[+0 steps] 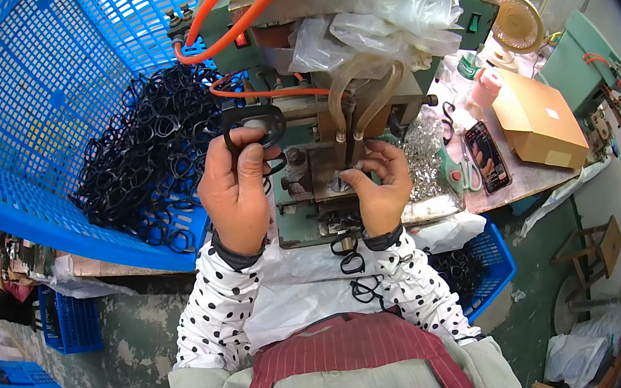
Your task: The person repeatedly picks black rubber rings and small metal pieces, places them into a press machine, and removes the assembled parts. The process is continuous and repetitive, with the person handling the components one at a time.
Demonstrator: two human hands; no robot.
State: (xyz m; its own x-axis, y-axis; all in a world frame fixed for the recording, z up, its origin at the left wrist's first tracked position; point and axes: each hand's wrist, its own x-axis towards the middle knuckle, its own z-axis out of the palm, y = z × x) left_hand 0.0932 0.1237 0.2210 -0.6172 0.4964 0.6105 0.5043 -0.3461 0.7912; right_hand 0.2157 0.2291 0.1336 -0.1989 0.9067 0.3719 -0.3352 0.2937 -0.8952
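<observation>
My left hand (237, 192) is closed around a black eyeglass frame (281, 123), holding it up left of the green bench machine (296, 232). A pale round spot shows inside its rim. At the machine's metal fixture (322, 164), my right hand (383, 188) has its thumb and fingers pinched together just below two clear bent tubes (382, 96). What those fingers hold, if anything, is too small to make out. To the left, a large blue basket (16, 191) contains a heap of black frames (153, 148). More black frames (349, 256) lie on white sheeting below the machine.
Right of the machine lie a heap of small shiny metal pieces (428, 157), green-handled scissors (470, 171), a phone (488, 157) and a cardboard box (542, 122). Orange hoses (206, 46) loop overhead. A smaller blue basket (499, 267) stands below the bench's right side.
</observation>
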